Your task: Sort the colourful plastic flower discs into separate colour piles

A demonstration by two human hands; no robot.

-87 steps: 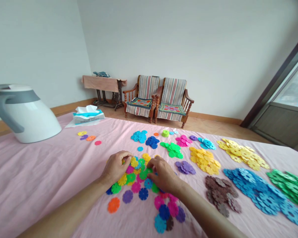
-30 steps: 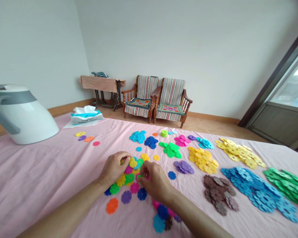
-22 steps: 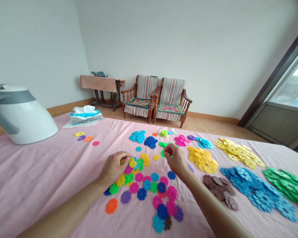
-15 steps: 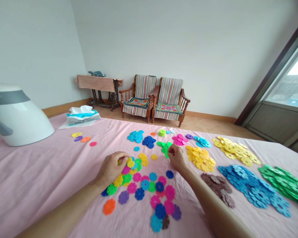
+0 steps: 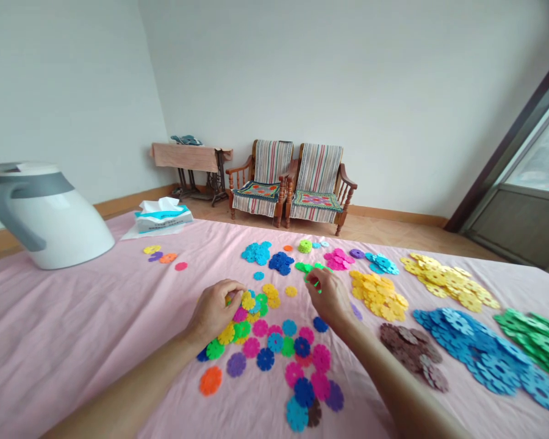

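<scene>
Over the green pile [image 5: 304,267] on the desk [image 5: 119,317]

Your right hand [image 5: 332,300], fingers bunched, seems to be adding to it; your left hand [image 5: 216,312] curls at the mixed discs [image 5: 241,314]. I cannot tell what either grip holds. The next move calls for lifting cleanly.

The multicoloured, notched, round plastic discs [image 5: 210,380] look smooth and matt; the pink, spread cloth [image 5: 100,311] creased and dull; the white, tapered plastic jug [image 5: 71,225] glossy.

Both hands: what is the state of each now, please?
Left hand: curled at the mixed-colour snowflake discs; whether it holds one cannot be told.
Right hand: curled at bright green snowflake discs; grip cannot be told.
</scene>
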